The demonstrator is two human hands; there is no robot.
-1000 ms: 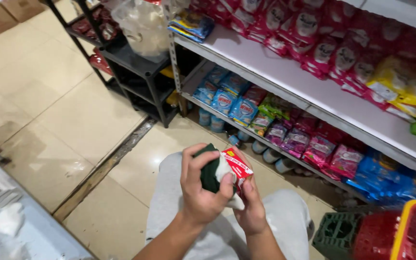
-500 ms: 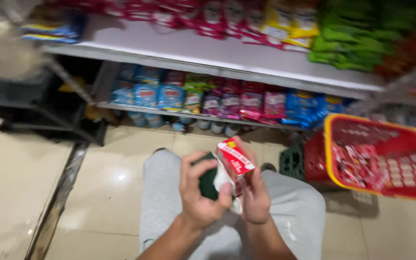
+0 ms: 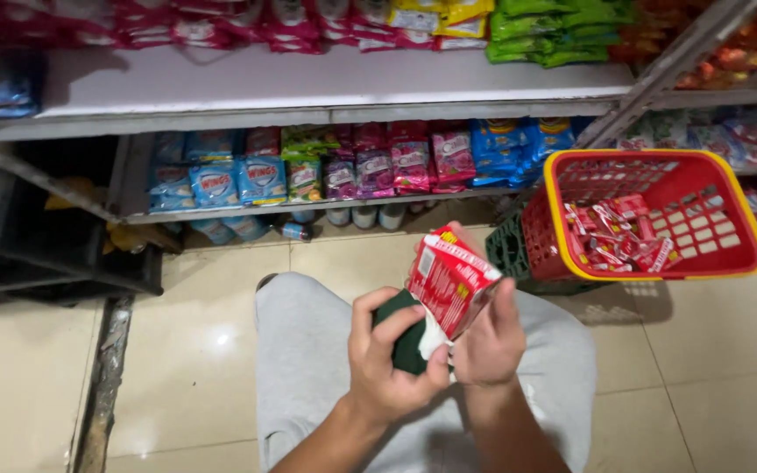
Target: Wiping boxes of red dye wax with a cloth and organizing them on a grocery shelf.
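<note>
I hold a red and white packet [image 3: 450,277] over my grey-clad lap [image 3: 308,359]. My right hand [image 3: 488,337] grips the packet from below and the side. My left hand [image 3: 392,363] is closed around a dark green object [image 3: 405,337] pressed against the packet's lower end. A red plastic basket [image 3: 729,210] with several small red packets [image 3: 615,236] inside stands to my right on a green crate [image 3: 510,250].
Shop shelves [image 3: 308,88] run across the top, stocked with blue, green, pink and red sachets [image 3: 352,166]. Bottles [image 3: 365,215] stand under the lowest shelf. A black rack [image 3: 37,254] is at the left. Glossy beige floor tiles [image 3: 194,350] surround me.
The view has swung right, bringing the red basket into sight beside me. My hands stay together on the packet and the dark green object.
</note>
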